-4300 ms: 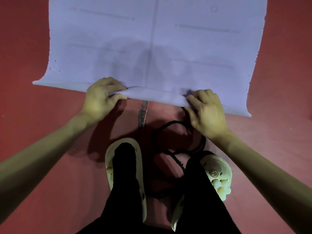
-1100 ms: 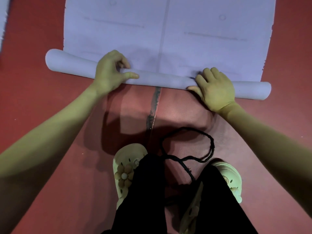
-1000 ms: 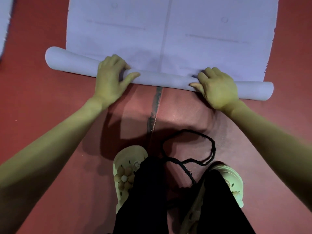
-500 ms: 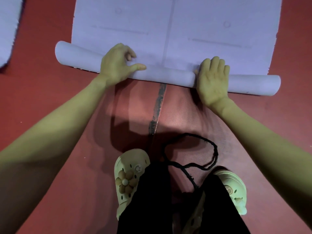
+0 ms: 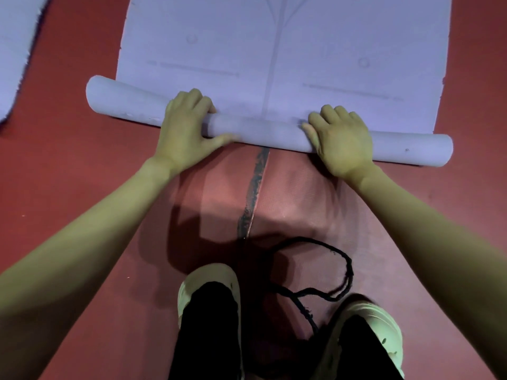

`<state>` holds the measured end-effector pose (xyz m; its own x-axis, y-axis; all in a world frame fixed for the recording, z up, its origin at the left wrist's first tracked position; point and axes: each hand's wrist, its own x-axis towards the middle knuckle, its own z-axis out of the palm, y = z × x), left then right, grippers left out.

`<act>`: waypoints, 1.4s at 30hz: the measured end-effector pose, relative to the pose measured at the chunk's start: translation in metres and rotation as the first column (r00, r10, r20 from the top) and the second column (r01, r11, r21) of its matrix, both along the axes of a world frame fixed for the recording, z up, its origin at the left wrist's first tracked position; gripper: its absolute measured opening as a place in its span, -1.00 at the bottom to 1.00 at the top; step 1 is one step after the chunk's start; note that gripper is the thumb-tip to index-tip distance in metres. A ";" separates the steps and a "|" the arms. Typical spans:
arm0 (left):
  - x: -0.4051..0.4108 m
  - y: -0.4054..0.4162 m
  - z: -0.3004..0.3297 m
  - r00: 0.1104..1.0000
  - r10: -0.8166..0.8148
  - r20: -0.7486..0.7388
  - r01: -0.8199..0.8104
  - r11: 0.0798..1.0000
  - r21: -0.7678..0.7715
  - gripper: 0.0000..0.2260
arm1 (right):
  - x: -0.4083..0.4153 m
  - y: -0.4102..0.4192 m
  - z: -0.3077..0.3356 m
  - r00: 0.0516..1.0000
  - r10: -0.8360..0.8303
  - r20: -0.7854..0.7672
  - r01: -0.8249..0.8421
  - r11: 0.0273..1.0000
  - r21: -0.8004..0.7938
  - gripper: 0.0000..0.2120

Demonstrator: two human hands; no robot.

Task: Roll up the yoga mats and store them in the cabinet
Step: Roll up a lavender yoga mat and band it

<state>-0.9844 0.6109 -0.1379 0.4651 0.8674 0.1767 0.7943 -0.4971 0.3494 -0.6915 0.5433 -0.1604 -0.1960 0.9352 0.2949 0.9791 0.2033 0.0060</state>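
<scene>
A lilac yoga mat (image 5: 274, 50) lies flat on the red floor, stretching away from me. Its near end is wound into a roll (image 5: 263, 130) that runs slightly askew from left to lower right. My left hand (image 5: 186, 124) grips the roll left of centre, fingers curled over the top and thumb along the near side. My right hand (image 5: 340, 141) grips it right of centre, fingers curled over the top. No cabinet is in view.
A second lilac mat (image 5: 16, 50) lies at the far left edge. A black cord (image 5: 323, 270) loops on the floor between my two pale clogs (image 5: 208, 281) (image 5: 384, 325). A dark seam (image 5: 255, 190) runs along the red floor towards me.
The flat near edge has become a roll that thickened and travelled away from me. In the last half second my right hand went from flat on the roll to curled over it.
</scene>
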 end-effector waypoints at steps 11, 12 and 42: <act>-0.002 0.040 0.003 0.985 -0.139 -0.097 0.128 0.986 -0.110 -0.30 | -0.024 0.013 0.003 0.955 -0.233 -0.182 0.228 0.972 -0.051 -0.68; 0.000 0.044 0.005 0.988 -0.120 -0.096 0.106 0.984 -0.141 -0.32 | -0.026 0.010 0.004 0.958 -0.236 -0.164 0.236 0.971 -0.020 -0.68; 0.029 0.073 0.019 0.984 -0.093 -0.150 0.076 0.991 -0.110 -0.31 | -0.007 0.031 0.005 0.989 -0.126 0.084 0.135 0.985 -0.108 -0.35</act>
